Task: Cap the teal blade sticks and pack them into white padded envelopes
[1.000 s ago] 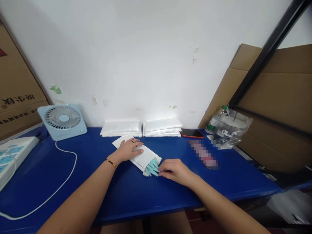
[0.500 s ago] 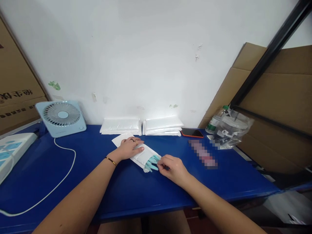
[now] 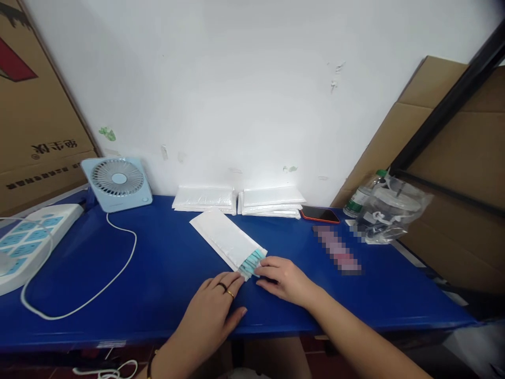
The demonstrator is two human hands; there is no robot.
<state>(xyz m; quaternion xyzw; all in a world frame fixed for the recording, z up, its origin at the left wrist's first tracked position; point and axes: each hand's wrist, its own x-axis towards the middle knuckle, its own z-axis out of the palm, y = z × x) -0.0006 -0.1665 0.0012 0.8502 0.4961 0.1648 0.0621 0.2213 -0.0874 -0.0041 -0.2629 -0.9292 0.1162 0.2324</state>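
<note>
**Mailer on a crowded blue table, both hands at its near end**

The blue table (image 3: 165, 273) fills the lower view, with a white wall (image 3: 236, 79) behind it. Cardboard (image 3: 453, 152) leans at 2 o'clock behind a slanting black bar (image 3: 445, 105), and a printed carton (image 3: 27, 126) stands at 10 o'clock.

On the table, a white power strip (image 3: 27, 245) lies at 9 o'clock. A pale blue fan (image 3: 117, 183) stands at 11 o'clock against the wall, and its white cord (image 3: 98, 287) loops across the tabletop toward the left edge. Two stacks of white mailers (image 3: 239, 200) sit at 12 o'clock by the wall. A clear plastic bag (image 3: 390, 210) with a bottle (image 3: 361, 197) just behind it sits at 2 o'clock, a phone (image 3: 319, 214) lies near the right stack, and a blurred strip (image 3: 337, 250) lies right of centre.

The mailer (image 3: 226, 239) lies flat and slantwise at the table's middle, well apart from the stacks, its open end pointing to 5 o'clock. Teal pieces (image 3: 250, 261) stick out of that end, mostly inside already.

The right hand (image 3: 286, 279) rests on the table at that open end, its fingertips (image 3: 262, 270) pinched together against the teal pieces. The left hand (image 3: 219, 305) lies loosely spread, palm down, at 6 o'clock, holding nothing; its fingertips (image 3: 236, 279) reach just up to the mailer's near corner, and whether they touch it I cannot tell. Two rings show on it. Nothing lies between either hand and the mailer; the cord and power strip stay well to the left.
</note>
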